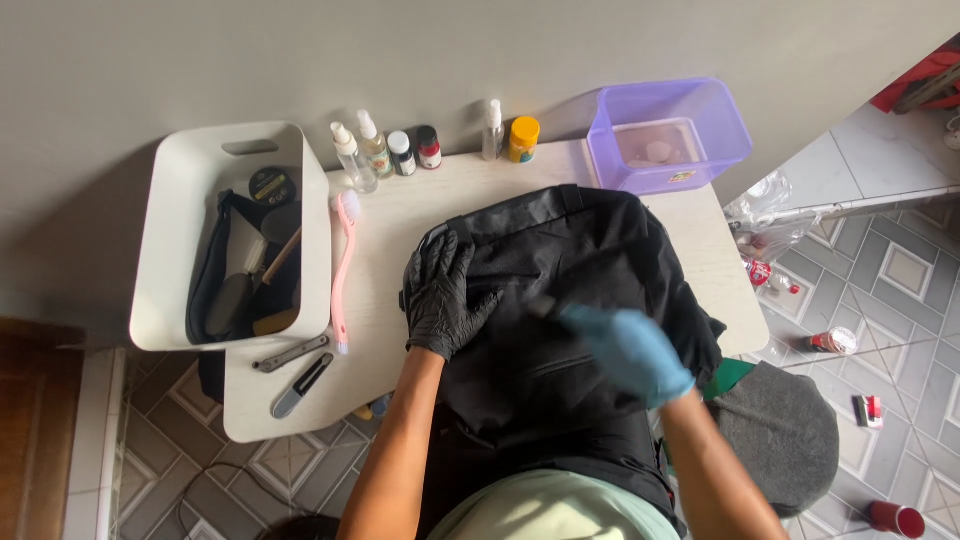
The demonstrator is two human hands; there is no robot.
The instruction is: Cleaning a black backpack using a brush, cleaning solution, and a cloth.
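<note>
In the head view, a black fabric backpack (575, 300) lies flat across the middle of a pale wooden table (385, 215), its lower end hanging over the near edge toward the person. The left hand (445, 295), in a black glove, rests with fingers spread flat on the bag's left side, pressing it down and gripping nothing. The right hand (630, 350), in a light blue glove, sits on the bag's centre right; it is blurred, so whether it pinches anything cannot be told.

To the left, a white plastic bin (170, 220) holds brushes and a round tin. A pink long-handled brush (343, 270) lies just beside the bin, with a grey folding tool (300, 385) nearer the table's front edge. Small spray bottles and jars (400, 150) line the wall, and a translucent purple plastic tub (668, 135) stands at the far right corner.
</note>
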